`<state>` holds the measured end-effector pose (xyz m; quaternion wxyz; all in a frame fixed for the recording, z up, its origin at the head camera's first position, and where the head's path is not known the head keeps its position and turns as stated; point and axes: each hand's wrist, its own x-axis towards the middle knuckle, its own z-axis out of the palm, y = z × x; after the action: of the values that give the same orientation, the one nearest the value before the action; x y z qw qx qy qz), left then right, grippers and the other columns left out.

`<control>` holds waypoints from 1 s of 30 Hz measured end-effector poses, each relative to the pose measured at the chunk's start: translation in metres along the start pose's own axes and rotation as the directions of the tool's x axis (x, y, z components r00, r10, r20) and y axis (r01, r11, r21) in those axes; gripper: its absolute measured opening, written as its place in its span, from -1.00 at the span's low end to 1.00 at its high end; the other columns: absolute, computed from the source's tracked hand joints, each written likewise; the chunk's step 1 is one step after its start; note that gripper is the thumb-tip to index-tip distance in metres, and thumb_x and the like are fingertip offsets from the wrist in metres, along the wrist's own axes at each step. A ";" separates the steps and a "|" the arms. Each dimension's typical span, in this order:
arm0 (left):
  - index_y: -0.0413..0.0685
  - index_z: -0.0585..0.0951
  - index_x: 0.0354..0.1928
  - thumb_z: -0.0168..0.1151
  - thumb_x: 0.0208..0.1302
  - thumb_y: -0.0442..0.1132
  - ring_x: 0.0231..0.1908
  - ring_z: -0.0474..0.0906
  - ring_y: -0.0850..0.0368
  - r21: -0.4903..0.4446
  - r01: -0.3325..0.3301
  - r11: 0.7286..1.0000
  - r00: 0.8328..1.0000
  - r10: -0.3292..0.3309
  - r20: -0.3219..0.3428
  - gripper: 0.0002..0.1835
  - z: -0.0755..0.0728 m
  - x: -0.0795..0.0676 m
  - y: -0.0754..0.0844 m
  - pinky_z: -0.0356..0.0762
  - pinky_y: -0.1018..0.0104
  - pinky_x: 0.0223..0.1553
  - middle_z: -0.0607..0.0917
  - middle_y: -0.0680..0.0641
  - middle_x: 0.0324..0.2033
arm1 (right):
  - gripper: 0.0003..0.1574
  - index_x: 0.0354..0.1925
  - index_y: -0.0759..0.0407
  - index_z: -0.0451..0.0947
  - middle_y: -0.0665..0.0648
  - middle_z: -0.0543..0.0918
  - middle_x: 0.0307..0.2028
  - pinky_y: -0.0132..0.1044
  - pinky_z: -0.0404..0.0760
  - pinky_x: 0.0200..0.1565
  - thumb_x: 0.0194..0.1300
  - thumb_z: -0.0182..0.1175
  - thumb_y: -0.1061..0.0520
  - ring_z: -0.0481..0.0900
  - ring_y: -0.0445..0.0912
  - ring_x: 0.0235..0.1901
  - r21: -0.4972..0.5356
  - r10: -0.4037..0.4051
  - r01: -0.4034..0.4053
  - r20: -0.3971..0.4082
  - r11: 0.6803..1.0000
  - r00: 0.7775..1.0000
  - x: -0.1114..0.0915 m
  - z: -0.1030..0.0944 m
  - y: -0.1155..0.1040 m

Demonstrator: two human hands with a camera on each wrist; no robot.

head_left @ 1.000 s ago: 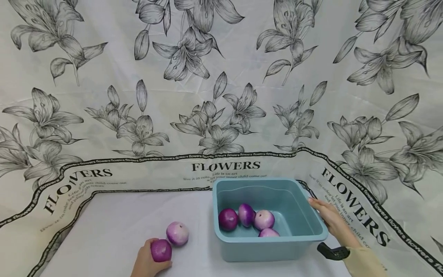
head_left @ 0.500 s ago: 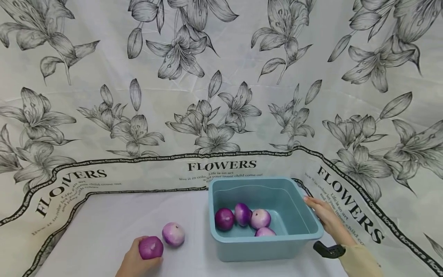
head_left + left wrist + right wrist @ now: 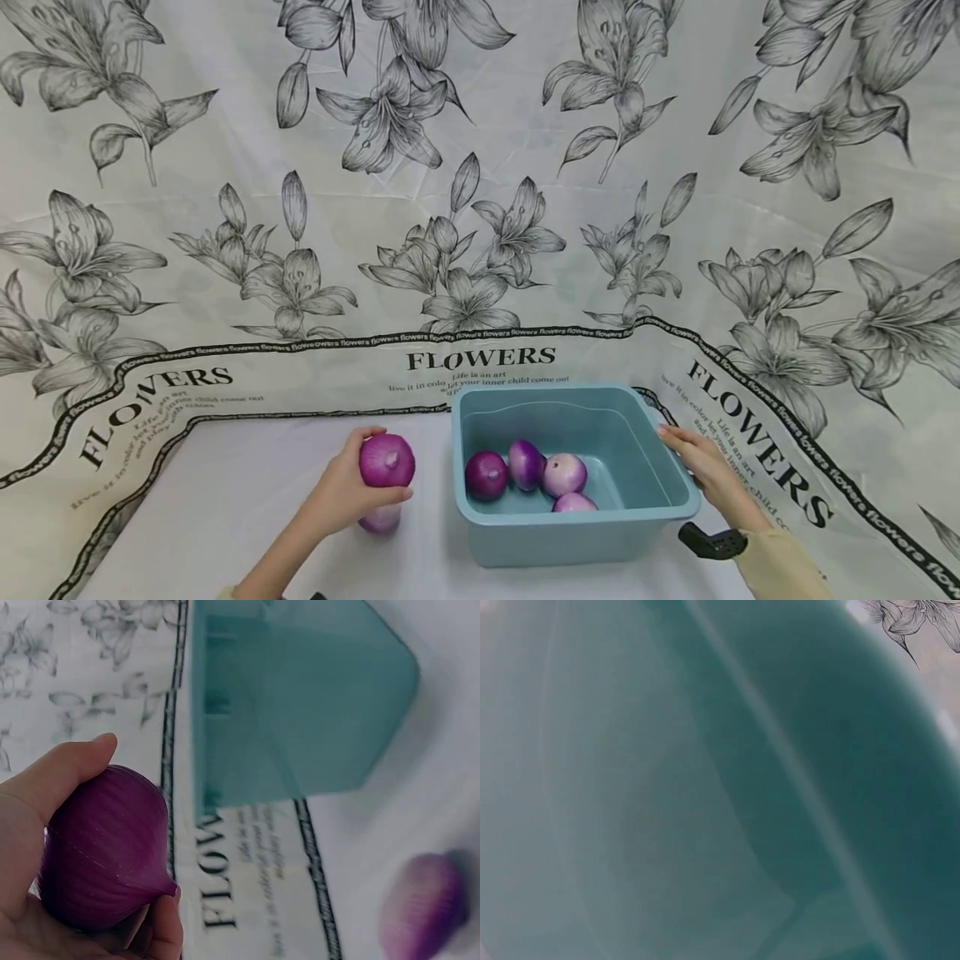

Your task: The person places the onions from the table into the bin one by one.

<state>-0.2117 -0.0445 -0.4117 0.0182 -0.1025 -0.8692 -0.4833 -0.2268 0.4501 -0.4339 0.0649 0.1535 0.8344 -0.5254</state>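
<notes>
My left hand grips a purple onion, lifted above the table to the left of the blue plastic bin. In the left wrist view, thumb and fingers wrap that onion, its pointed tip toward the fingertips. Behind and below the hand, a paler onion rests on the table, partly covered. Inside the bin lie several purple and pale onions. My right hand holds the bin's right rim; some of its fingers are hidden. The right wrist view shows only blurred bin wall close up.
A white cloth covers the table. Behind and along the sides hangs a curtain with printed flowers and lettering, close to the bin's back and right side.
My left hand has raised its onion from the table and carried it rightward and farther away, now in front of the pale onion. The right hand and the bin keep their place.
</notes>
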 end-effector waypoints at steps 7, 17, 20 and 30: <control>-0.10 0.33 0.21 0.61 -0.24 -0.18 -0.09 0.62 -0.01 -0.019 -0.157 0.988 0.981 0.158 0.117 -0.09 0.027 0.032 0.043 0.65 0.08 -0.09 0.62 -0.17 -0.04 | 0.08 0.46 0.41 -0.18 0.52 -0.08 0.43 0.32 0.23 0.28 0.41 -0.16 -0.36 0.04 0.43 0.36 0.018 -0.008 0.008 0.009 1.000 1.000 -0.002 -0.001 0.001; -0.17 0.30 0.24 0.57 -0.18 -0.07 -0.03 0.61 -0.06 0.064 -0.267 0.962 0.905 0.228 0.359 -0.08 0.069 0.074 0.088 0.65 0.07 -0.06 0.59 -0.20 0.01 | 0.10 0.46 0.38 -0.16 0.51 -0.02 0.41 0.31 0.29 0.25 0.38 -0.11 -0.38 0.09 0.42 0.35 0.008 0.013 -0.013 -0.023 1.000 1.000 -0.001 0.000 0.002; -0.10 0.32 0.21 0.58 -0.18 -0.04 -0.04 0.61 -0.01 0.128 -0.279 0.952 0.880 0.200 0.430 -0.11 0.083 0.087 0.096 0.64 0.11 -0.06 0.60 -0.16 0.00 | 0.13 0.46 0.38 -0.15 0.51 0.02 0.40 0.29 0.35 0.21 0.36 -0.09 -0.40 0.13 0.40 0.33 0.010 0.018 -0.018 -0.038 1.000 0.999 -0.001 0.001 0.003; -0.06 0.39 0.17 0.57 -0.17 -0.01 -0.13 0.58 0.16 0.260 -0.271 0.927 0.814 0.076 0.576 -0.17 0.116 0.114 0.106 0.57 0.34 -0.11 0.62 -0.04 -0.07 | 0.15 0.45 0.39 -0.10 0.52 0.07 0.39 0.18 0.48 0.13 0.33 -0.09 -0.43 0.20 0.38 0.30 0.003 0.030 -0.030 -0.056 1.000 0.998 0.001 0.003 0.004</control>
<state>-0.2949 0.1258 -0.3694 -0.1738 -0.3140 -0.8915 -0.2763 -0.2270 0.4488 -0.4389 0.0489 0.1808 0.8329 -0.5208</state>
